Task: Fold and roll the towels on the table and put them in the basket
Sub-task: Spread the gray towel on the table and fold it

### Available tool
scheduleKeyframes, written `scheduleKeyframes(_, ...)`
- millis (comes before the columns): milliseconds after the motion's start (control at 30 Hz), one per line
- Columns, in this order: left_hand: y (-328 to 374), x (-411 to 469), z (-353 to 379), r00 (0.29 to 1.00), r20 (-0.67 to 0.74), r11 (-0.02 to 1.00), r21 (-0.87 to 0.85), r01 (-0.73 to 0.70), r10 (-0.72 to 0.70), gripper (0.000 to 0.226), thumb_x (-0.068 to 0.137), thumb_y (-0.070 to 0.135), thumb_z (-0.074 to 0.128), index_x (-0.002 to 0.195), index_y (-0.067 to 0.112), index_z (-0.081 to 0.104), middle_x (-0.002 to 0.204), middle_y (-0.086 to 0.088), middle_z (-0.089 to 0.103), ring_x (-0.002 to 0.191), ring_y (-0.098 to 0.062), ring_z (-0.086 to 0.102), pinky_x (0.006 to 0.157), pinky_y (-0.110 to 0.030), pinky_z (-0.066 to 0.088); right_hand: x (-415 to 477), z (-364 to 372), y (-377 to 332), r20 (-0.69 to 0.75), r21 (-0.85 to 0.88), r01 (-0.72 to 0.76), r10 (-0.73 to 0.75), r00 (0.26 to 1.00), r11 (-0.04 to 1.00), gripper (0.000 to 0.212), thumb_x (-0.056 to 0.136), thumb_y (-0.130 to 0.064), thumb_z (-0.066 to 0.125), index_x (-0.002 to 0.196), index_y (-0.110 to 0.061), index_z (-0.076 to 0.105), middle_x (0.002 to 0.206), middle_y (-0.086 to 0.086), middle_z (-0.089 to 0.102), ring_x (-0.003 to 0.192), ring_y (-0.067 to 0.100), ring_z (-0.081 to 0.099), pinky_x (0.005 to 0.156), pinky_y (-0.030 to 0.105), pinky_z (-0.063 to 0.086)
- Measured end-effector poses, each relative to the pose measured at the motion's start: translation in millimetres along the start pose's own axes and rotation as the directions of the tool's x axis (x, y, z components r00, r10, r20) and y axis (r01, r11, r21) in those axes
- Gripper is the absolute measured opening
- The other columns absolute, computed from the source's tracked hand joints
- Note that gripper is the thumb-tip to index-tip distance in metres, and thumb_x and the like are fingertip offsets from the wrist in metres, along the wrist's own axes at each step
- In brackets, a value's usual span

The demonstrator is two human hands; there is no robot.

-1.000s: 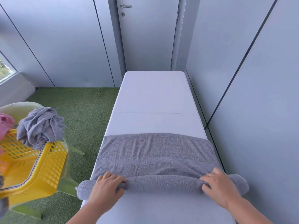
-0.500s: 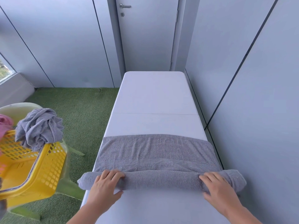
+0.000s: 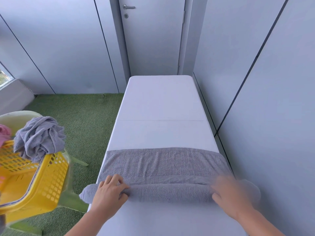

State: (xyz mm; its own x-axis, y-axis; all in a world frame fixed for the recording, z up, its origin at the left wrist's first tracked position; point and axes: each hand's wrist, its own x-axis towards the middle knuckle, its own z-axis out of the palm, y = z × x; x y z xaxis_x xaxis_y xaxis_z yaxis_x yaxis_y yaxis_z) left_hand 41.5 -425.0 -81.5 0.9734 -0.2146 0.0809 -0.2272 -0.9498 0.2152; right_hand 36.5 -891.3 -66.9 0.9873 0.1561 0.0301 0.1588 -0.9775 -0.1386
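Head view. Smooth grey wall panels [image 3: 255, 82] and a closed door [image 3: 153, 40] with a metal lever handle bound the room. Coarse green turf [image 3: 81, 120] covers the floor.

Your work surface is a long white table [image 3: 160, 103] with rounded far corners and a fine seam across its middle. The grey towel [image 3: 163, 164], a looped terry weave with a flat woven band, lies across the near part of the tabletop from left edge to right edge. Its near portion is wound into a firm cylindrical roll [image 3: 168, 193], and both ends overhang the long edges.

Your left hand [image 3: 109, 193] sits on the roll near the left edge, fingers curled over the top and gripping the cloth. Your right hand [image 3: 228, 196] rests on the roll near the right edge. Motion blur hides its fingers, so I cannot tell its grip.

Off the left edge, apart from the table, stands a yellow perforated plastic basket [image 3: 47, 184]. A crumpled towel [image 3: 39, 137] of grey terry is heaped on its far rim, with a pink cloth [image 3: 4, 133] beside it.
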Motion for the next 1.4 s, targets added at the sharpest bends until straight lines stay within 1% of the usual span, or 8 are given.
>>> scheduleKeyframes(200,1,-1,5,0.997,-0.059,0.987,-0.159,0.036,-0.045,0.021,0.086,0.030,0.044,0.101,0.033,0.060,0.098,0.017,0.049,0.090,-0.015,0.050,0.075,-0.034,0.050,-3,1,-4,-0.027,0.101,-0.005,0.008,1.000,0.995,0.026,0.075,-0.013,0.074,0.089,-0.031,0.061,0.097,-0.016,0.048,0.087,0.013,0.048,0.066,0.027,0.050)
scheduleKeyframes(367,-3,-7,8,0.995,0.096,0.994,-0.106,0.015,-0.005,0.052,0.075,0.042,0.066,0.125,0.033,0.057,0.125,0.022,0.054,0.119,-0.009,0.048,0.101,-0.029,0.044,-8,13,1,0.003,0.047,0.061,-0.062,0.998,0.997,0.053,0.056,-0.020,0.078,0.108,-0.018,0.068,0.110,-0.007,0.061,0.103,0.017,0.056,0.099,0.030,0.037)
scheduleKeyframes(633,-3,-5,2,0.996,0.089,0.999,-0.048,-0.003,0.007,0.041,0.062,0.041,0.062,0.102,0.042,0.055,0.088,0.024,0.057,0.088,-0.011,0.052,0.078,-0.027,0.049,1,0,1,0.061,-0.043,0.088,-0.085,0.995,0.995,0.018,0.059,-0.037,0.058,0.076,-0.033,0.056,0.072,-0.021,0.055,0.079,0.012,0.048,0.070,0.030,0.038)
scheduleKeyframes(800,-4,-6,6,1.000,-0.019,1.000,-0.013,-0.010,0.009,0.030,0.071,0.039,0.052,0.096,0.037,0.069,0.098,0.018,0.060,0.095,-0.013,0.053,0.080,-0.034,0.051,13,-7,1,-0.026,-0.053,0.035,-0.036,0.999,0.998,0.016,0.070,-0.036,0.048,0.060,-0.030,0.059,0.073,-0.017,0.048,0.077,0.013,0.045,0.067,0.027,0.034)
scheduleKeyframes(900,-1,3,3,0.998,-0.062,1.000,0.018,0.004,-0.003,0.031,0.075,0.036,0.049,0.096,0.033,0.071,0.100,0.010,0.055,0.092,-0.018,0.051,0.074,-0.037,0.051,19,-6,-3,-0.068,-0.020,-0.003,0.001,0.998,1.000,0.005,0.076,-0.024,0.067,0.077,-0.029,0.068,0.083,-0.013,0.050,0.079,0.016,0.050,0.062,0.026,0.042)
scheduleKeyframes(1067,0,8,7,0.995,-0.056,0.991,-0.118,0.070,-0.077,0.019,0.086,0.021,0.053,0.100,0.032,0.060,0.097,0.015,0.051,0.089,-0.017,0.055,0.058,-0.037,0.053,13,-2,-7,-0.023,0.008,0.005,-0.005,1.000,1.000,0.037,0.065,-0.011,0.079,0.094,-0.028,0.064,0.096,-0.015,0.056,0.087,0.014,0.050,0.058,0.024,0.050)
scheduleKeyframes(1267,2,7,3,0.990,0.140,0.999,-0.013,0.037,-0.035,0.059,0.071,0.050,0.069,0.127,0.039,0.056,0.123,0.025,0.057,0.117,-0.009,0.052,0.102,-0.032,0.044,15,4,-8,0.075,-0.087,0.038,-0.031,0.997,0.995,0.055,0.045,-0.023,0.081,0.099,-0.022,0.071,0.097,-0.011,0.066,0.093,0.019,0.053,0.075,0.034,0.051)
scheduleKeyframes(1400,3,11,2,0.988,0.142,0.998,-0.015,0.063,-0.060,0.056,0.057,0.032,0.081,0.107,0.041,0.057,0.097,0.024,0.060,0.098,-0.014,0.054,0.088,-0.032,0.048,22,-3,-10,0.104,-0.119,0.096,-0.084,0.991,0.988,0.030,0.047,-0.029,0.074,0.074,-0.027,0.062,0.069,-0.016,0.055,0.077,0.016,0.041,0.061,0.030,0.044)
